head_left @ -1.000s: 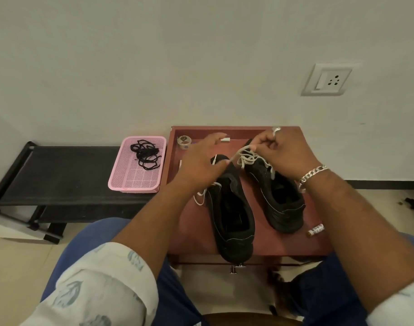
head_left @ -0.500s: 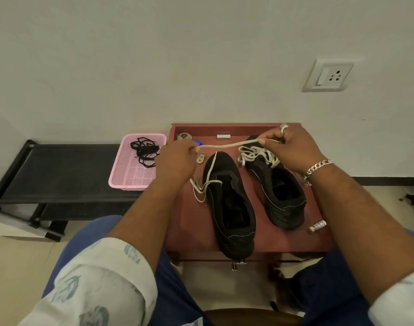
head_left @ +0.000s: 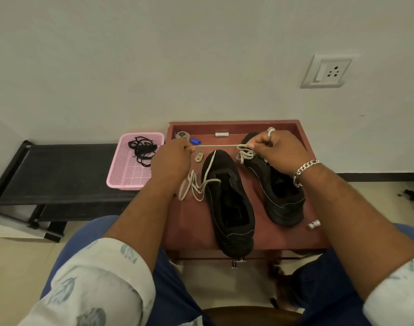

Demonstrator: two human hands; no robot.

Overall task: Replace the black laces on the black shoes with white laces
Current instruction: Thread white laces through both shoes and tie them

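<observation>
Head view, white lace (head_left: 218,146) taut between left hand (head_left: 174,158), right hand (head_left: 280,150)

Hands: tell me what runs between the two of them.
In the head view, a taut stretch of white lace runs from the left hand to the right hand, above the shoes.

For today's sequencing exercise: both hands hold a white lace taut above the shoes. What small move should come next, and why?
Probably feed the end held by the left hand into the next eyelet of the right-side black fabric shoe. The flat white lace runs taut to the right hand at that shoe's partly laced front.
</observation>
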